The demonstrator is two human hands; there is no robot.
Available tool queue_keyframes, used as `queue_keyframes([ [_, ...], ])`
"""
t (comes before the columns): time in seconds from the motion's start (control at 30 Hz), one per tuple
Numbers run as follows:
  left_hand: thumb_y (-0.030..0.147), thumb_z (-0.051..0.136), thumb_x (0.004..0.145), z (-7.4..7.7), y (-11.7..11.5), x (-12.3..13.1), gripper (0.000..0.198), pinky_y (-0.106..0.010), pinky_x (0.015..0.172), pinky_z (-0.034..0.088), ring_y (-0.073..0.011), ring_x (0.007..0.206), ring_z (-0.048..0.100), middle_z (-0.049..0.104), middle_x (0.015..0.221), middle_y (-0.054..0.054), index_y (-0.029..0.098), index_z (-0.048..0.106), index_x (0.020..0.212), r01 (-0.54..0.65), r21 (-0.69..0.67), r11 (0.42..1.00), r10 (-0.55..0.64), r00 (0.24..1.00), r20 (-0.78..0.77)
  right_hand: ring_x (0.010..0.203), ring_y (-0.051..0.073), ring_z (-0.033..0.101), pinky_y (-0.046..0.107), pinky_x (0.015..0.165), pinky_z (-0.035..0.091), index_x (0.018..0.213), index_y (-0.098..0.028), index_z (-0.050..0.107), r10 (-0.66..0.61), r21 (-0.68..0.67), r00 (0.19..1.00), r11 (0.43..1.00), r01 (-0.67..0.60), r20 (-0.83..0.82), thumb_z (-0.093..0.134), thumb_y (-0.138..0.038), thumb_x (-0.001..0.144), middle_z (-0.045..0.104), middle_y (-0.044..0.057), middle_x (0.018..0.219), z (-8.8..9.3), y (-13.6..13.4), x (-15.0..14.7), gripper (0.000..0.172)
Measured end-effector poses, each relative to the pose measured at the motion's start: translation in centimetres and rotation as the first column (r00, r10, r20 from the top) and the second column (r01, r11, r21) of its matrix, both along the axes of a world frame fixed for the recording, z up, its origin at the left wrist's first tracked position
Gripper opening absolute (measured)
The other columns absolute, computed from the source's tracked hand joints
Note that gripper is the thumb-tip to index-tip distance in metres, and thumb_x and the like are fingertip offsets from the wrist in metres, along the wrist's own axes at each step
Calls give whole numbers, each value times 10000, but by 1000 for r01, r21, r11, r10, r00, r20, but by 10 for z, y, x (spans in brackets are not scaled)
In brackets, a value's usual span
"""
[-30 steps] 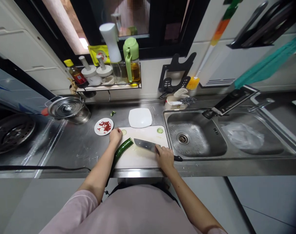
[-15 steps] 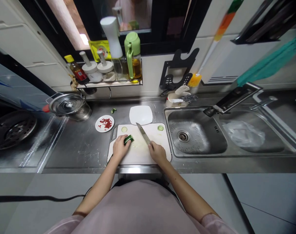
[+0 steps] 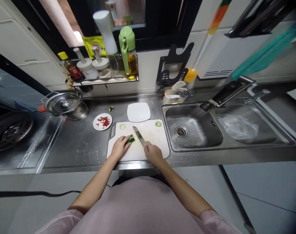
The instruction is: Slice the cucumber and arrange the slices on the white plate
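Note:
My left hand (image 3: 119, 147) is closed around a dark green cucumber (image 3: 130, 138), which lies on the white cutting board (image 3: 153, 152). Part of the cucumber is hidden under the fingers. In my right hand (image 3: 153, 152) is the handle of a kitchen knife (image 3: 139, 136). Its blade points away to the upper left, just right of the cucumber's cut end. A pale cucumber slice (image 3: 122, 126) rests at the board's far left, and greener slices (image 3: 158, 123) sit at its far right corner.
Behind the board are a white square plate (image 3: 138, 112), a small plate (image 3: 95, 125) of chopped red pieces, and green scraps (image 3: 111, 108). A double sink (image 3: 194, 130) lies to the right. At left stands a steel pot (image 3: 78, 112). A condiment rack (image 3: 109, 81) hangs on the wall.
The knife has come nearer to the cucumber's cut end, its tip lower. My left hand still holds the cucumber. The whole view has shifted slightly.

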State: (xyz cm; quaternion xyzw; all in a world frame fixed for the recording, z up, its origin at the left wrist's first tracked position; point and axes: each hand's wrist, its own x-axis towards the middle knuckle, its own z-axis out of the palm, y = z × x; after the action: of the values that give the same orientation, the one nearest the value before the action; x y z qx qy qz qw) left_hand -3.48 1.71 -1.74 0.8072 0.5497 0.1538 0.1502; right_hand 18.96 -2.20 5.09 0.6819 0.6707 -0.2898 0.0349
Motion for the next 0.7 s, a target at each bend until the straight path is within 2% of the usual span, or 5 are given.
queue_keyframes([
  [0.33,366,471,947,2,-6,2,402,-375,923,480,-219,1035,578,572,1213,-84,293,541,1336,43,71,997,-35,994,-105,876,258,682,324,729,451,1217,-157,525,113,34,993,993,-114,30,299,-211,966,709,134,912,-1,-11,-22,343],
  [0.7,345,471,947,0,-8,4,375,-371,915,476,-221,1025,577,591,1193,-83,271,569,1302,35,84,996,-25,993,-118,925,273,689,341,743,485,1168,-134,519,127,-48,991,991,-125,42,332,-143,941,707,161,930,10,-11,-43,295],
])
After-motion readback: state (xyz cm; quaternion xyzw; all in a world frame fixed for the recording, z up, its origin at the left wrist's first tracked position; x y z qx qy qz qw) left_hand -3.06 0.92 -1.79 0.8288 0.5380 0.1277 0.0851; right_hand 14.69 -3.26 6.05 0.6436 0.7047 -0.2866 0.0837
